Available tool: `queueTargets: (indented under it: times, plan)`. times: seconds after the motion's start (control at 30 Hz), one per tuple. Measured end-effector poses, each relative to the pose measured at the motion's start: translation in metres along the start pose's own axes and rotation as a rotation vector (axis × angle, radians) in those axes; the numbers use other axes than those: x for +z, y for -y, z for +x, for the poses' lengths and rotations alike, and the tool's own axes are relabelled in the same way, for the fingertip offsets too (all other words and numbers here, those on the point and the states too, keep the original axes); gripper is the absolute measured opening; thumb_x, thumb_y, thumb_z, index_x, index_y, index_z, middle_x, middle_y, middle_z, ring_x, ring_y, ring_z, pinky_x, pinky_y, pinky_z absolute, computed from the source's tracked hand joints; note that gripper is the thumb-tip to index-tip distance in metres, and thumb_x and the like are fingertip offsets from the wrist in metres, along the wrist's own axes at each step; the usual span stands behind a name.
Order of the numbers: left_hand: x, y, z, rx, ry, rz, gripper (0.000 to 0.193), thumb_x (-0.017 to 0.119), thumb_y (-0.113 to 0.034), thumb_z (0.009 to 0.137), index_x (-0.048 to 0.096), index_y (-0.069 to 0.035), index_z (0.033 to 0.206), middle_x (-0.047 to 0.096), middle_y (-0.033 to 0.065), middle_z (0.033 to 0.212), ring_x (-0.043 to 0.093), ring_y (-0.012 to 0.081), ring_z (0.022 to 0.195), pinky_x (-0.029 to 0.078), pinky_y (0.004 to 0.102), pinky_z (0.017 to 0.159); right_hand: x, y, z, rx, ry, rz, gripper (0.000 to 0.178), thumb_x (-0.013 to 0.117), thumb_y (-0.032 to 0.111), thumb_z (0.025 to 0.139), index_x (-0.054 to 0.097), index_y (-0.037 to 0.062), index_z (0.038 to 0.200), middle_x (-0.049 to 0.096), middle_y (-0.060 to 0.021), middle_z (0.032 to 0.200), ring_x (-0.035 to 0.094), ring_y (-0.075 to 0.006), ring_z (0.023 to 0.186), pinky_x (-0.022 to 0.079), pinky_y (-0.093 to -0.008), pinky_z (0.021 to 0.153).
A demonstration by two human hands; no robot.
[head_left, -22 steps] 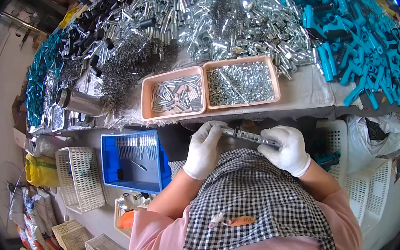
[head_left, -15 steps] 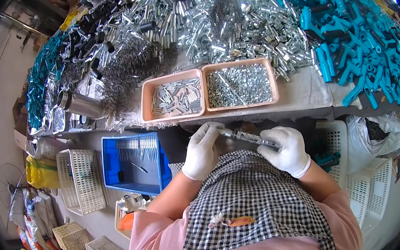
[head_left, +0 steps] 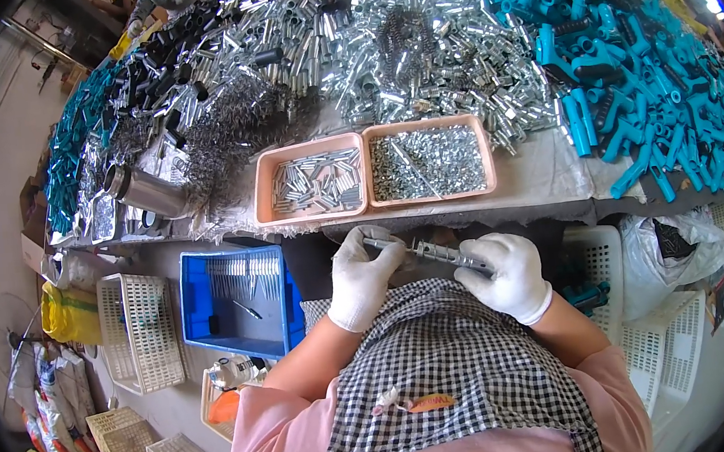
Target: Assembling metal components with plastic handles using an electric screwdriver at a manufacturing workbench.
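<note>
Both my hands wear white gloves and meet over my lap, just in front of the table edge. My right hand (head_left: 509,277) is closed around one end of a slotted silver metal tube (head_left: 446,254), whose other end points left. My left hand (head_left: 366,278) pinches a slim silver metal piece (head_left: 379,244) close to that free end. Whether the piece touches the tube I cannot tell. Beyond my hands stand two pink trays: the left tray (head_left: 263,192) holds short metal pins, the right tray (head_left: 489,155) small metal bits with a long thin rod on top.
Heaps of silver metal tubes (head_left: 441,59), dark springs (head_left: 236,120) and teal tool housings (head_left: 631,101) cover the table. A steel flask (head_left: 147,191) lies at left. Below are a blue crate (head_left: 237,340) with slim metal rods and white baskets (head_left: 139,333) on both sides. Other people are beyond the table.
My left fingers have shifted at the tube's left end, and the slim metal piece now shows in them. Both hands sit slightly lower and further left in the view, which has tilted a little.
</note>
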State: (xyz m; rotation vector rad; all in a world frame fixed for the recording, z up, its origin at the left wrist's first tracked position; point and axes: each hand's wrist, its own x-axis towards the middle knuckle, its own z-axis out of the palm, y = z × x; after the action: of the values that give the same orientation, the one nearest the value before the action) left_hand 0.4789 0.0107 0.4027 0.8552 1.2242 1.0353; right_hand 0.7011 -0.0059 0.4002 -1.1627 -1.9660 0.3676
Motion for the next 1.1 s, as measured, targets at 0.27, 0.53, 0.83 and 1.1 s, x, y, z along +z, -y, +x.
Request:
queueTargets:
  times: [0.27,0.53,0.83,1.1]
  plan:
    - [-0.005,0.007,0.0,-0.01,0.06,-0.055,0.014,0.068,-0.005,0.089,0.057,0.0,0.097,0.066,0.0048,0.08,0.063,0.0094,0.069,0.051,0.0219,0.061,0.002,0.001,-0.001,-0.014,0.004,0.008,0.029,0.083,0.014,0.063,0.069,0.0086,0.087,0.068,-0.0082,0.075,0.066,-0.0269,0.063,0.051,-0.0358,0.055]
    - [-0.014,0.004,0.002,-0.131,0.18,0.009,0.013,0.065,-0.007,0.093,0.058,0.0,0.102,0.066,0.0042,0.084,0.064,0.0097,0.07,0.053,0.0226,0.063,0.004,0.001,-0.005,-0.028,0.046,-0.013,0.029,0.083,0.014,0.062,0.069,0.0091,0.087,0.067,-0.0072,0.074,0.066,-0.0263,0.062,0.051,-0.0359,0.054]
    - [-0.014,0.002,0.01,-0.229,0.222,-0.287,0.025,0.047,-0.017,0.104,0.058,0.003,0.114,0.066,0.0096,0.093,0.069,0.0201,0.082,0.059,0.0328,0.074,0.003,-0.004,0.001,-0.008,0.026,0.023,0.029,0.083,0.014,0.062,0.069,0.0089,0.087,0.067,-0.0075,0.073,0.065,-0.0265,0.061,0.051,-0.0358,0.053]
    - [-0.011,0.01,0.01,-0.252,0.201,-0.22,0.021,0.049,-0.015,0.104,0.058,0.003,0.111,0.069,0.0142,0.091,0.071,0.0225,0.077,0.06,0.0345,0.071,0.008,-0.007,-0.005,0.024,0.04,0.07,0.029,0.083,0.013,0.062,0.069,0.0076,0.087,0.068,-0.009,0.075,0.067,-0.0275,0.063,0.052,-0.0357,0.055]
